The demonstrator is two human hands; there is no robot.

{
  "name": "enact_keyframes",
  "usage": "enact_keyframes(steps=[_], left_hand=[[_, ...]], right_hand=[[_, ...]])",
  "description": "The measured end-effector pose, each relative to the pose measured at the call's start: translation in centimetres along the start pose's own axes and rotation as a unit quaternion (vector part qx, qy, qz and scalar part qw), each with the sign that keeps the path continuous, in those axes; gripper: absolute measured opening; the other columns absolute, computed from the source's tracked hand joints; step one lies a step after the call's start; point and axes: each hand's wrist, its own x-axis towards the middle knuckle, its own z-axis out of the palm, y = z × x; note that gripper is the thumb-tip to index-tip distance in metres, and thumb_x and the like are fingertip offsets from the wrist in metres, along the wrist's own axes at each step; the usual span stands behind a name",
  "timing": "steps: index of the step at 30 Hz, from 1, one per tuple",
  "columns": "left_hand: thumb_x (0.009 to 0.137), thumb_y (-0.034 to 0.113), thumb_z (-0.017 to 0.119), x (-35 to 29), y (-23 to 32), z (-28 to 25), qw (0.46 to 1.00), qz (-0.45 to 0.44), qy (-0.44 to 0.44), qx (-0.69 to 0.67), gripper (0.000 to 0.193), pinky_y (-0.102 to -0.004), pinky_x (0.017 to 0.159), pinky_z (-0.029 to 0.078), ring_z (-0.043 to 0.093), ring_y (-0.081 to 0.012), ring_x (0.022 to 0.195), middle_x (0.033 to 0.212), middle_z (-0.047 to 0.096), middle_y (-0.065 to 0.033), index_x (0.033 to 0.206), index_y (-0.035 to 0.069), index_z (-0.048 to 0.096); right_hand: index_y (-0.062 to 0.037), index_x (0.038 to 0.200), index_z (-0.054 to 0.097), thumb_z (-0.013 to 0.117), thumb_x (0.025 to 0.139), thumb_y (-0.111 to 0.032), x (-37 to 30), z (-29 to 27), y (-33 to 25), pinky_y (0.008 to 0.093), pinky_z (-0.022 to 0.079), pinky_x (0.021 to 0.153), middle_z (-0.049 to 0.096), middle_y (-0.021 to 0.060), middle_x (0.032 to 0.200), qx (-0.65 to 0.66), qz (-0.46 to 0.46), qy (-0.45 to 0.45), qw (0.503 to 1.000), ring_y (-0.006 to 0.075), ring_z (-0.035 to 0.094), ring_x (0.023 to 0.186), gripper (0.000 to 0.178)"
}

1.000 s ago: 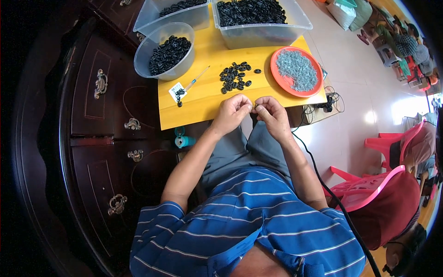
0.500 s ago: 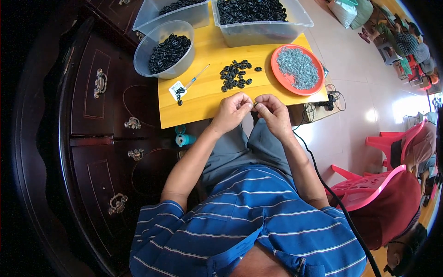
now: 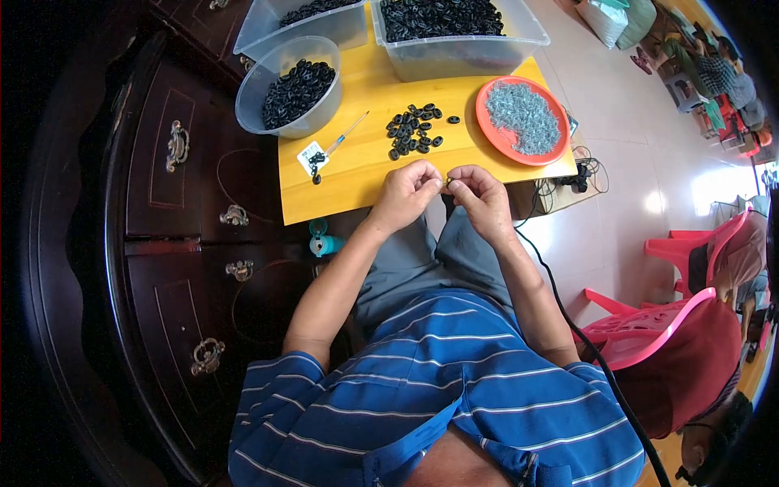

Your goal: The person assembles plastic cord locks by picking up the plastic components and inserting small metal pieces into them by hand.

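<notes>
Over the table's near edge, my left hand (image 3: 408, 197) and my right hand (image 3: 484, 200) meet with fingertips almost touching. Thumb and forefinger of each are pinched together. A tiny dark piece (image 3: 449, 183) shows at the right fingertips; the fingers cover most of it, and what the left pinch holds is hidden. Just beyond my hands lies a loose group of black oval pieces with holes (image 3: 415, 130), with one black oval piece (image 3: 454, 119) apart on the right. Right of these, an orange-red plate (image 3: 484, 130) bears a heap of small silvery metal parts (image 3: 523, 118).
On the yellow table (image 3: 349, 191) stand a round clear tub (image 3: 312, 118) and two clear bins (image 3: 462, 61) (image 3: 345, 32) of black pieces. A thin blue-handled tool (image 3: 335, 145) lies by a white card (image 3: 309, 156). Dark drawers (image 3: 174, 187) flank the left; a black cable (image 3: 560, 304) runs at right.
My hands stay pinched together at nearly the same spot. Only a very slight shift of the view shows.
</notes>
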Motion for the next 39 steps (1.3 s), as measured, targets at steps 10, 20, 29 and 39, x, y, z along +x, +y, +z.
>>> enact_keyframes(steps=[10, 20, 29, 39], left_hand=[[0.093, 0.007, 0.063, -0.4, 1.3, 0.4, 0.998, 0.022, 0.013, 0.058, 0.006, -0.0205, 0.060, 0.044, 0.050, -0.0013, 0.066, 0.076, 0.058, 0.0054, 0.088, 0.002, 0.062], [0.091, 0.006, 0.063, -0.8, 0.4, 0.1, 0.997, 0.019, 0.012, 0.071, 0.006, -0.0204, 0.059, 0.044, 0.051, -0.0020, 0.066, 0.074, 0.058, 0.0049, 0.086, 0.001, 0.063], [0.091, 0.005, 0.064, -1.0, 0.5, -0.7, 0.999, -0.012, 0.012, 0.050, 0.005, -0.0193, 0.059, 0.044, 0.051, -0.0010, 0.066, 0.076, 0.059, 0.0054, 0.088, 0.001, 0.064], [0.081, 0.013, 0.075, 0.7, 0.6, -5.8, 0.937, 0.029, 0.174, 0.302, 0.022, -0.0313, 0.066, 0.052, 0.064, -0.0184, 0.069, 0.081, 0.067, -0.0095, 0.099, 0.002, 0.068]], right_hand=[[-0.0006, 0.100, 0.069, 0.067, 0.090, -0.006, -0.1, 0.2, 0.5, 0.0235, 0.052, 0.067, 0.072, 0.0024, 0.083, -0.050, -0.046, 0.038, 0.997, 0.0058, 0.065, 0.074, 0.012], [-0.0013, 0.094, 0.071, 0.069, 0.088, -0.007, -0.5, 1.2, 0.0, 0.0246, 0.052, 0.064, 0.071, 0.0039, 0.073, -0.116, -0.056, 0.046, 0.991, 0.0076, 0.066, 0.068, 0.009], [-0.0009, 0.094, 0.070, 0.069, 0.089, -0.007, -0.2, 1.7, 0.1, 0.0249, 0.052, 0.066, 0.070, 0.0031, 0.075, -0.137, -0.070, 0.023, 0.988, 0.0075, 0.064, 0.069, 0.008], [-0.0017, 0.107, 0.063, 0.063, 0.096, -0.007, 0.1, 0.8, 1.3, 0.0224, 0.051, 0.072, 0.068, 0.0021, 0.091, 0.115, 0.025, 0.011, 0.993, 0.0081, 0.064, 0.081, 0.013]])
